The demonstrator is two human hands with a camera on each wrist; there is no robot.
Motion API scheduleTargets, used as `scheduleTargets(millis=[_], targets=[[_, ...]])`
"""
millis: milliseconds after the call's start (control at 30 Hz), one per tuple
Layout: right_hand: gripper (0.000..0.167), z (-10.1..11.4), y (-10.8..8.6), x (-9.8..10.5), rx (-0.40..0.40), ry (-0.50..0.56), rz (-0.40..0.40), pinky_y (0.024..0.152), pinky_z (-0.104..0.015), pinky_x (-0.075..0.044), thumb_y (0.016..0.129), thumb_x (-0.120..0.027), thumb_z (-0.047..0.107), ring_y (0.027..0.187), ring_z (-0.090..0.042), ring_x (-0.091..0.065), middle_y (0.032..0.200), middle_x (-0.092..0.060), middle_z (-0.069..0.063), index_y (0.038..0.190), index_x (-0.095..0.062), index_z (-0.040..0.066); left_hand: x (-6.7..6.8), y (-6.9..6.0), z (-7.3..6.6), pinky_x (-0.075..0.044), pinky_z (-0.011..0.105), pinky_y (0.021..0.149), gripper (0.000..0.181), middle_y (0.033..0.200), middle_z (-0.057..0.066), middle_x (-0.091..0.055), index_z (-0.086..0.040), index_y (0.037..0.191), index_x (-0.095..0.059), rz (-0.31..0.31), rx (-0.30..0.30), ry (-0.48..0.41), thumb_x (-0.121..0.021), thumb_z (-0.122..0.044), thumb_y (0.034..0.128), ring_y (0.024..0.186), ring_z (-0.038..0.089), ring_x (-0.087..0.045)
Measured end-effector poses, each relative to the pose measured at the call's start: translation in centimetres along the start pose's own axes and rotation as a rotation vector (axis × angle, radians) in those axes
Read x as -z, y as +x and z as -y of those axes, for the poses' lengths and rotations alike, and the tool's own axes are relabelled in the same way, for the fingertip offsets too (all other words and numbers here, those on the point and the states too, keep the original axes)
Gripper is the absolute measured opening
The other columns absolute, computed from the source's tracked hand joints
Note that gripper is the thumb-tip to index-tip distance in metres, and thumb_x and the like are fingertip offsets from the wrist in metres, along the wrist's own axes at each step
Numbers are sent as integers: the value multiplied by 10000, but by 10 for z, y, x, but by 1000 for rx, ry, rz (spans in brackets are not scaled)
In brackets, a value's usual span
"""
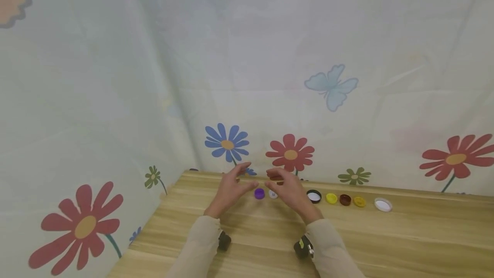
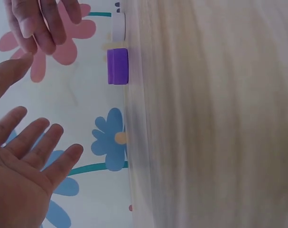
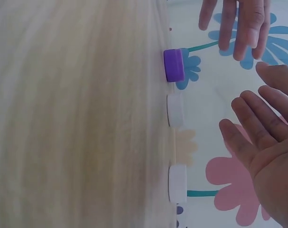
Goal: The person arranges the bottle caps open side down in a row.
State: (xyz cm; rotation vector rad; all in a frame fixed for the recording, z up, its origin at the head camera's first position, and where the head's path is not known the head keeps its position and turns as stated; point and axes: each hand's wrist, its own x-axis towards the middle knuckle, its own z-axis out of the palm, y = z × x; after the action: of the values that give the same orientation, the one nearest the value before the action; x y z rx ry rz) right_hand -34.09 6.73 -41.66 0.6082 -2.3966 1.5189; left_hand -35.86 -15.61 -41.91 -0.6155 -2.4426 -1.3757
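Note:
My left hand hovers above the wooden table, its fingers apart and holding nothing. Facing it, my right hand is also raised with relaxed, spread fingers and nothing in them. Between the two hands, on the table, sit a purple cap and a white cap side by side. Neither hand touches them. From the right wrist view, a second white cap stands farther along the row; in the head view my right hand seems to hide it.
Along the table's back, to the right, lie a black-rimmed lid, a yellow cap, a dark brown cap, a golden-yellow cap and a white lid. A flower-printed cloth hangs behind the table and at its left.

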Motion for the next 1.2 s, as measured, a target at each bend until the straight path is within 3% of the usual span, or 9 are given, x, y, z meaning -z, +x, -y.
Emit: scheduleTargets(millis=[300,533,833,1200], targets=[[355,-5,-2,-4,-34,-11,6,1030,-491,-537,974,-774,69,1213,-339,-667,1279,-716,-134,1317,-694,21,-2,-1,0,-470,599,1082,679,1502,157,-592,-30,1496,-565,26,11,-9,-851,-263,926,1359,408,-563],[372,-1,-2,-5,-90,-31,61,1030,-482,-539,993,-757,96,1235,-330,-655,1323,-701,-120,1352,-679,36,-4,-2,7,-473,575,1090,664,1497,209,-582,33,1485,-552,97,51,-52,-836,-190,927,1352,446,-560],[356,-10,3,-7,-73,-70,98,1056,-528,-511,976,-741,13,1271,-379,-629,1322,-697,-153,1327,-682,13,-6,-5,12,-501,539,1067,650,1470,257,-584,58,1475,-549,157,110,-73,-833,-135,922,1311,458,-591],[384,-14,11,-8,-69,-88,179,1076,-538,-494,964,-744,8,1311,-394,-601,1352,-680,-171,1341,-674,6,-10,-7,18,-559,483,993,520,1341,220,-675,40,1385,-634,139,136,-67,-825,-102,923,1188,392,-681]])
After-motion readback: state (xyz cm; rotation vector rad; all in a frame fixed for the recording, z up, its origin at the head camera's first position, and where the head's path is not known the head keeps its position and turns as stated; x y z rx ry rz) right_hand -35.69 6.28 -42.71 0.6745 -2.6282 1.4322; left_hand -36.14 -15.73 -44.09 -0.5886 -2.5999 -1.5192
